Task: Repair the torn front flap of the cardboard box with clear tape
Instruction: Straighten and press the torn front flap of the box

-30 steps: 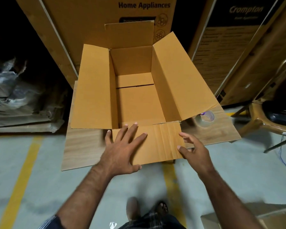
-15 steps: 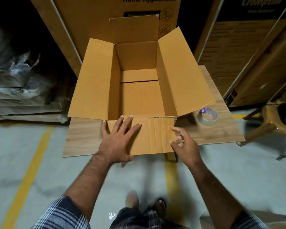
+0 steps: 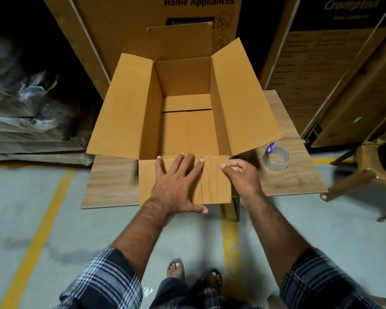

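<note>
An open brown cardboard box stands on a small wooden table, its side flaps spread outward. The front flap hangs toward me over the table's near edge, with a ragged line along its top fold at the right. My left hand lies flat on the flap, fingers spread and tips at the fold. My right hand grips the flap's right edge, fingers curled onto its face. A roll of clear tape with a purple tab stands on the table, right of the box.
Large printed appliance cartons stand behind the table. Plastic-wrapped bundles are stacked at the left. A wooden stool holding a dark object is at the right. Yellow lines cross the grey floor under my feet.
My right hand has moved up to the flap's right edge near the fold and now grips it. My left hand has slid slightly right on the flap. The camera has pulled back.
</note>
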{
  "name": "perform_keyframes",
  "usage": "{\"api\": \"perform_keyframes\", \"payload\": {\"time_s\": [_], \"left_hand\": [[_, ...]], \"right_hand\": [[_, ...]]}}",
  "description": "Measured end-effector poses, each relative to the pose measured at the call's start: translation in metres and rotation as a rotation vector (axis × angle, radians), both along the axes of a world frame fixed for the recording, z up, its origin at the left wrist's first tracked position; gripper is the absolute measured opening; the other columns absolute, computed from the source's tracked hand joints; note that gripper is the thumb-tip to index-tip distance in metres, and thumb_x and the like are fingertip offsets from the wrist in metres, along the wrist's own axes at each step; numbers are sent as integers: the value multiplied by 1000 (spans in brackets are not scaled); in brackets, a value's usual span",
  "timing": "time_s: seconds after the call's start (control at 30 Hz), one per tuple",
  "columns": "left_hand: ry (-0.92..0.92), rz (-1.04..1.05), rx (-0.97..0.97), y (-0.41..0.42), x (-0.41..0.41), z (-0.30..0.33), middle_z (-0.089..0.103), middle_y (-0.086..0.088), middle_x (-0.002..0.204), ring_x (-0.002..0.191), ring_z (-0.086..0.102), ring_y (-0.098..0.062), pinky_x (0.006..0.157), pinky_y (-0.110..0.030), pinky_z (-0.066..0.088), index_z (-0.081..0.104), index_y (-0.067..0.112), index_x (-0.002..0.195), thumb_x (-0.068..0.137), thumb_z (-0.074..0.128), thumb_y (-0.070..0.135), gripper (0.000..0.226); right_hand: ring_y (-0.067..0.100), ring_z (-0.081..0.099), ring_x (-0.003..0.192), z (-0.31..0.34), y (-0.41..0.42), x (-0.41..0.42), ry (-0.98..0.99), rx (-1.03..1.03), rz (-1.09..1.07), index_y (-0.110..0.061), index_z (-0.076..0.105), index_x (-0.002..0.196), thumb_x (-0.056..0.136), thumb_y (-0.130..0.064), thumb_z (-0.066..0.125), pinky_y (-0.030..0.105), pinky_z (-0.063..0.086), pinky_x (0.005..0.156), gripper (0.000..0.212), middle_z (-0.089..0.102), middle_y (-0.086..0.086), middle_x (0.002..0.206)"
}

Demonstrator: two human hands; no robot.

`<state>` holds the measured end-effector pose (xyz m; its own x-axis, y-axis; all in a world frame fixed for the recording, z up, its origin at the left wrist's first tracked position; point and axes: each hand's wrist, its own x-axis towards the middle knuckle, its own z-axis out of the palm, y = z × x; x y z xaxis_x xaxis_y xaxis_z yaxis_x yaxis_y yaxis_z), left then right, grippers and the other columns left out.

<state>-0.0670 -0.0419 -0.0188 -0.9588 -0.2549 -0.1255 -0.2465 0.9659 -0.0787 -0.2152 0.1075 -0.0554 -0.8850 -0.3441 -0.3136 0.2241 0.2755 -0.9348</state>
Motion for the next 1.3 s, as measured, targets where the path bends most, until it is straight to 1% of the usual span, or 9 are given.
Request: {"api": "perform_keyframes", "payload": {"time_s": [0.17, 0.27, 0.37, 0.47, 0.57, 0.83, 1.0, 1.13, 1.3], "left_hand": [[56, 78, 46, 3, -2, -1, 18, -4, 166, 153, 19, -26, 115, -72, 11, 9, 26, 163, 67, 25, 102, 123], [211, 125, 143, 7, -11, 1, 39, -2, 154, 142, 37, -22, 117, -66, 15, 37, 27, 155, 83, 27, 88, 94], [503, 338, 480, -1, -28, 4, 65, 4, 128, 122, 55, -17, 115, -45, 22, 66, 28, 130, 99, 52, 52, 42], [624, 555, 684, -13, -48, 10, 73, 12, 97, 99, 65, -13, 108, -45, 42, 77, 30, 95, 93, 70, 37, 10], [488, 592, 684, -15, -60, 14, 66, 20, 88, 95, 60, -9, 101, -36, 30, 70, 36, 80, 90, 74, 42, 12], [440, 595, 580, -15, -66, 7, 69, 14, 111, 113, 46, -11, 106, -46, 25, 74, 33, 92, 93, 68, 48, 16], [429, 532, 629, -11, -66, 7, 64, 23, 107, 118, 41, -9, 109, -50, 22, 76, 34, 87, 84, 73, 56, 22], [407, 566, 561, -9, -70, 7, 62, 25, 105, 119, 41, -9, 108, -51, 22, 73, 37, 85, 88, 72, 52, 15], [366, 570, 561, -9, -73, 13, 62, 23, 110, 125, 43, -11, 111, -52, 20, 73, 34, 89, 87, 71, 54, 20]], "right_hand": [[19, 76, 86, -5, 1, -2, 59, 15, -16, -17, 75, 100, 85, -29, 81, 40, 64, 77, 20, 79, 2, 90], [20, 76, 86, -5, -1, -4, 35, 18, -39, -16, 76, 99, 84, -29, 82, 43, 64, 81, 21, 79, 3, 90], [22, 77, 87, -9, -1, -6, 1, 4, -37, -16, 76, 99, 81, -31, 83, 48, 63, 84, 24, 80, 3, 90], [23, 77, 90, -11, 0, -3, -25, -19, -44, -16, 76, 100, 82, -28, 83, 50, 62, 87, 23, 80, 4, 91], [23, 77, 90, -10, 0, -3, -34, -28, -46, -17, 76, 101, 82, -28, 83, 48, 63, 87, 23, 80, 4, 92], [18, 76, 86, 0, -1, -6, -33, -23, -44, -18, 75, 98, 86, -25, 81, 25, 54, 64, 16, 79, 5, 91], [19, 75, 92, -2, 3, -8, -63, -4, -48, -18, 75, 103, 84, -29, 82, 35, 60, 79, 23, 79, 3, 94], [18, 75, 89, 1, 1, -7, -76, -31, -53, -16, 75, 102, 85, -27, 81, 27, 54, 67, 21, 79, 4, 93], [18, 73, 91, 7, 1, -8, -77, -18, -48, -17, 74, 101, 87, -28, 79, 29, 53, 69, 19, 78, 5, 96]]}}
